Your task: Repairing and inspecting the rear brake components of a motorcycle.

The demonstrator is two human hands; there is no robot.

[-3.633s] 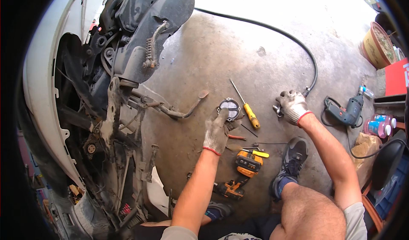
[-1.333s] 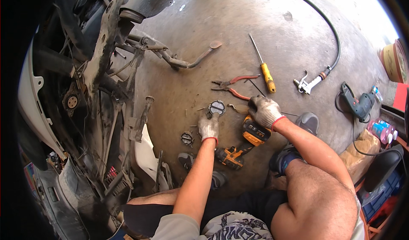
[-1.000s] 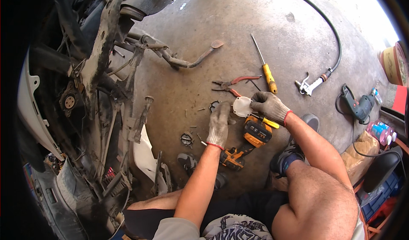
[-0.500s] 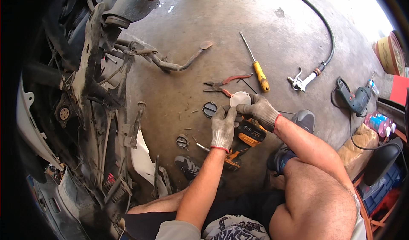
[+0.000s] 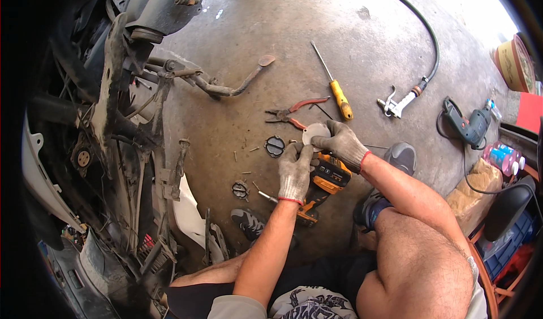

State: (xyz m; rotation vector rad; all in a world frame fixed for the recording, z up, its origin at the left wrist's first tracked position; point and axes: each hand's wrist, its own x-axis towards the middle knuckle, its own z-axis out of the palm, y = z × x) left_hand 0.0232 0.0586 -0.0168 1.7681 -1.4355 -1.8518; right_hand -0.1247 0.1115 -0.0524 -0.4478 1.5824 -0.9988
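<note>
A small pale round disc [image 5: 314, 134] is held between my two gloved hands, above the floor. My right hand [image 5: 343, 143] pinches its right side with thumb and fingers. My left hand [image 5: 294, 171] is closed at its lower left edge, the fingertips partly hidden. Below them lies a yellow-and-black cordless drill [image 5: 328, 184], partly covered by my left hand. Two dark round caps, one nearer the disc [image 5: 275, 146] and one lower left [image 5: 240, 190], rest on the concrete. Several small screws [image 5: 254, 149] lie scattered around these caps.
Red-handled pliers [image 5: 289, 113] and a yellow-handled screwdriver [image 5: 340, 95] lie beyond my hands. Farther right are an air blow gun [image 5: 401, 101] on a black hose and a corded drill [image 5: 470, 124]. A stripped motorcycle frame [image 5: 113, 98] with a protruding stand [image 5: 226, 87] fills the left.
The disc has tilted slightly, and my left fingers have shifted a little along its lower edge. The whole view has moved slightly; the tools on the floor lie as before.
</note>
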